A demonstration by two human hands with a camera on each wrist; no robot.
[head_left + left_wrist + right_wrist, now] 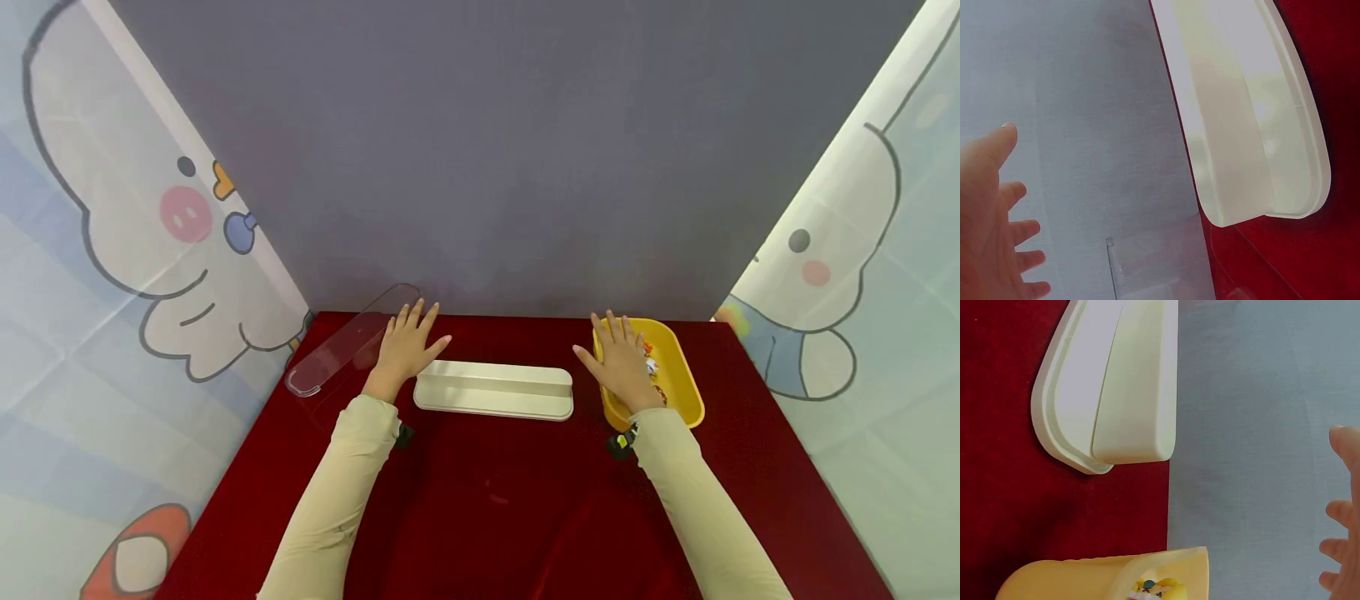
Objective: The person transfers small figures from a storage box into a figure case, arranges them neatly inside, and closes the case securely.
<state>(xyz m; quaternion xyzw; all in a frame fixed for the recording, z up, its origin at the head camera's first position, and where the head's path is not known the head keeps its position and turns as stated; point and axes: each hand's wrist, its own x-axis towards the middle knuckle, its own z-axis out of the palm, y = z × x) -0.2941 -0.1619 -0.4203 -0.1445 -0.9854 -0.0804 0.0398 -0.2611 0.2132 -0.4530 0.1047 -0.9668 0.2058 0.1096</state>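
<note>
In the head view my left hand [405, 348] is spread flat above the table, between a clear plastic cover [330, 358] and a long white stepped tray [495, 403]. My right hand [621, 367], fingers also spread, overlaps the left side of a yellow bin [684, 383]. Small colourful figures [651, 365] lie inside that bin, partly hidden by the hand. Both wrist views show the hands holding nothing: the left hand [991, 219] has its thumb out to the side, and the right hand [1346, 519] is cut off by the frame edge.
A dark red cloth [480, 508] covers the table. Behind it rises a grey panel [510, 167]. Pale sheets with cartoon animals hang along the left [112, 250] and right [885, 417]. The white tray has a raised step along its far side.
</note>
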